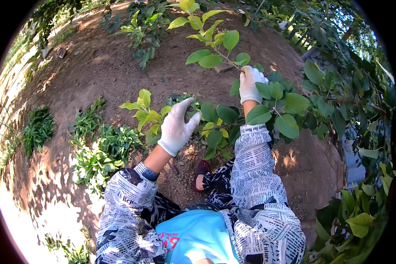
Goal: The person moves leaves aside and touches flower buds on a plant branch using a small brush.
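My right hand [249,85], in a white knit glove, is closed around a leafy tree branch [225,58] whose pale green tip reaches up and to the left. Broad green leaves [285,102] partly cover that wrist. Lower and to the left, my left hand [178,127], also gloved in white, has its thumb and fingers apart with nothing seen between them. It is beside a second leafy shoot [214,117], with yellow-green leaves [147,114] showing on its far side. Whether the left fingers touch those leaves, I cannot tell.
Brown bare soil [95,72] spreads around my feet, one in a dark red shoe [202,171]. Low green plants [99,155] grow at the left. Dense foliage [353,85] crowds the right side, near a blue-grey mesh surface [352,165]. Another leafy shoot [145,33] stands ahead.
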Tool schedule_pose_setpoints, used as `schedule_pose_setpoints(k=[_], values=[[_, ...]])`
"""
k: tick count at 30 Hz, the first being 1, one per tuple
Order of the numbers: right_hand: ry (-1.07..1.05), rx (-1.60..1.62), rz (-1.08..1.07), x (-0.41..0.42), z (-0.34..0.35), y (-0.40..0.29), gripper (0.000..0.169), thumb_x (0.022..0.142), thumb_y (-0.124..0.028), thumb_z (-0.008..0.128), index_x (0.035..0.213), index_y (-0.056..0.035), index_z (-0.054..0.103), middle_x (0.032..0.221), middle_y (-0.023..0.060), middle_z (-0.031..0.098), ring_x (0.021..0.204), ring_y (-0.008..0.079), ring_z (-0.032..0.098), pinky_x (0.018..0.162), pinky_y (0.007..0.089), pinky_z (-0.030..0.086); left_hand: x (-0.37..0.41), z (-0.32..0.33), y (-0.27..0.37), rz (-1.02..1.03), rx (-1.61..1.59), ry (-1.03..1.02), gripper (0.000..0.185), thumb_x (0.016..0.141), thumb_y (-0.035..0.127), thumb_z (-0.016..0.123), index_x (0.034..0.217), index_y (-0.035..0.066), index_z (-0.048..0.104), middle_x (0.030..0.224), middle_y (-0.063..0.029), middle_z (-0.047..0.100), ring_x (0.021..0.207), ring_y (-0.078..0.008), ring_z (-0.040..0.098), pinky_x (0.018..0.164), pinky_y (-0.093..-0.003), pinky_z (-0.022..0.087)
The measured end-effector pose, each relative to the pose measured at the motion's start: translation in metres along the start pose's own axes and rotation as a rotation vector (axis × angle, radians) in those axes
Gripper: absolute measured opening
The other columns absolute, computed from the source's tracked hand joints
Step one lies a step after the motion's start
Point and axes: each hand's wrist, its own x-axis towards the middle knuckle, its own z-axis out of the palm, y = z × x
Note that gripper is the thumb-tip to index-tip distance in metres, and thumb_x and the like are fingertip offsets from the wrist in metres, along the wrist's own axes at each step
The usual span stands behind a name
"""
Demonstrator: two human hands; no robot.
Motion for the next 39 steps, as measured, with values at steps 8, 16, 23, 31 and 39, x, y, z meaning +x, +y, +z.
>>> schedule_pose_setpoints(k=[8,16,23,31,39], values=[[0.058,0.402,-0.262,-0.062,-0.042,-0.023,0.011,0.077,-0.016,0.063,0.088,-0.0128,0.06,0.08,0.0049,0.06,0.08,0.0272,0.057,0.075,0.0402,0.041,0.018,0.003,-0.046,-0.125,-0.815,-0.064,0.069,0.083,0.033,0.067,0.133,-0.004,0.036,0.123,-0.0142,0.054,0.112,-0.0226,0.055,0.092,-0.0334,0.045],[0.09,0.45,-0.311,-0.095,-0.065,-0.035,0.015,0.075,-0.012,0.066,0.088,-0.0135,0.06,0.074,0.0026,0.056,0.075,0.0242,0.055,0.079,0.0412,0.04,0.022,-0.008,-0.033,-0.373,-1.151,0.17,0.044,0.081,0.017,0.071,0.118,0.001,0.052,0.106,-0.0066,0.061,0.094,-0.0156,0.06,0.083,-0.0297,0.048],[-0.001,0.389,-0.39,-0.092,-0.062,-0.037,0.027,0.075,-0.008,0.063,0.098,-0.0234,0.062,0.072,-0.0001,0.054,0.073,0.022,0.056,0.098,0.0525,0.033,0.019,-0.019,-0.006,-0.223,-1.08,0.151,0.032,0.087,0.016,0.063,0.114,0.002,0.053,0.102,-0.0046,0.06,0.088,-0.0135,0.061,0.075,-0.0277,0.052],[0.017,0.528,-0.326,-0.085,-0.043,-0.039,0.013,0.08,-0.011,0.058,0.087,-0.0209,0.062,0.072,0.0018,0.057,0.073,0.0248,0.057,0.094,0.0505,0.036,0.021,-0.007,-0.056,-0.332,-1.124,0.179,0.028,0.088,0.017,0.062,0.111,0.002,0.054,0.097,-0.0036,0.061,0.079,-0.0123,0.061,0.064,-0.0253,0.05],[0.147,0.661,-0.28,-0.094,-0.034,-0.036,0.013,0.078,-0.012,0.065,0.088,-0.0127,0.056,0.083,0.0035,0.061,0.081,0.024,0.059,0.099,0.0491,0.032,0.023,-0.009,-0.026,-0.596,-1.425,0.218,0.03,0.089,0.013,0.06,0.115,0.0,0.051,0.108,-0.0109,0.059,0.097,-0.0229,0.059,0.083,-0.0409,0.052]])
